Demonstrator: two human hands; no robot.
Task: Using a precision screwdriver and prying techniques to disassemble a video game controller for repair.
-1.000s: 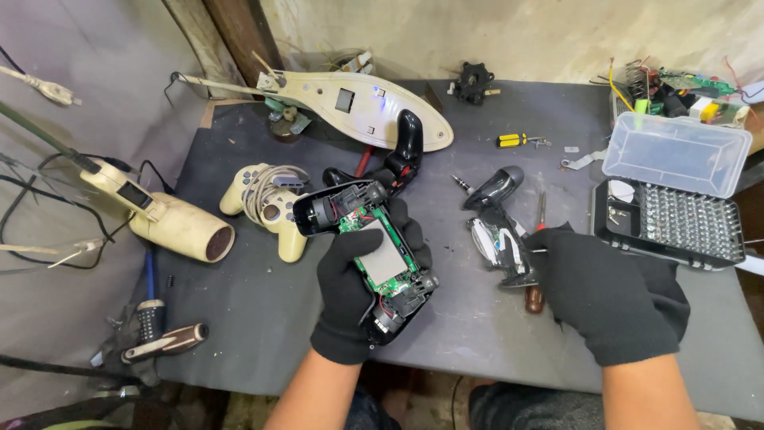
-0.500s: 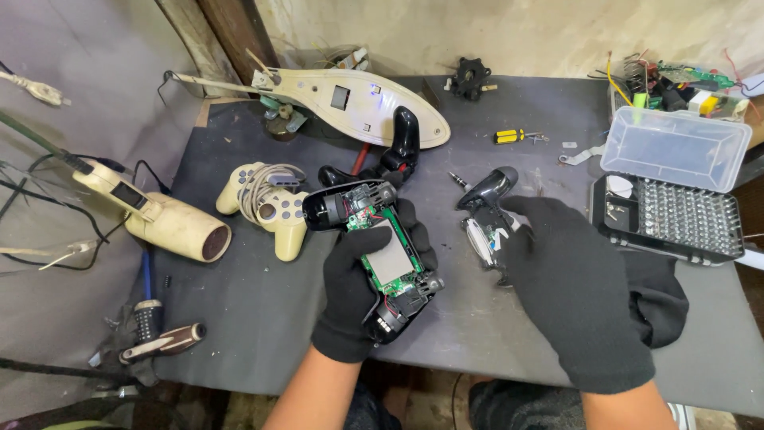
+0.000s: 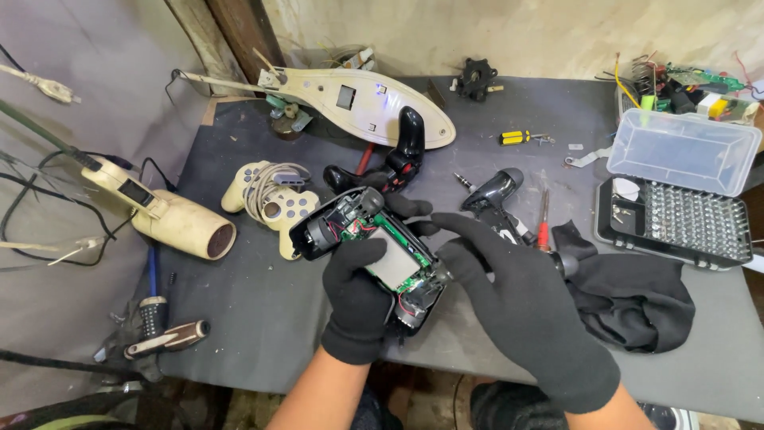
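Note:
My left hand (image 3: pixel 360 296), in a black glove, grips an opened black game controller (image 3: pixel 350 227) with its green circuit board and grey battery showing. My right hand (image 3: pixel 517 306), also gloved in black, reaches across from the right with its fingertips touching the controller's right end. Just behind my right hand lies the controller's black shell half (image 3: pixel 495 191) beside a red-handled screwdriver (image 3: pixel 543 220).
A cream gamepad (image 3: pixel 274 203) wrapped in its cable lies left of the controller. A beige hair dryer (image 3: pixel 171 215), a black cloth (image 3: pixel 637 295), an open screwdriver bit case (image 3: pixel 676 219), a yellow screwdriver (image 3: pixel 517 137) and a cream elongated casing (image 3: pixel 358 103) lie around the dark mat.
My right hand has moved left from the shell half and screwdriver over to the opened controller, uncovering the black cloth. The left hand keeps holding the controller.

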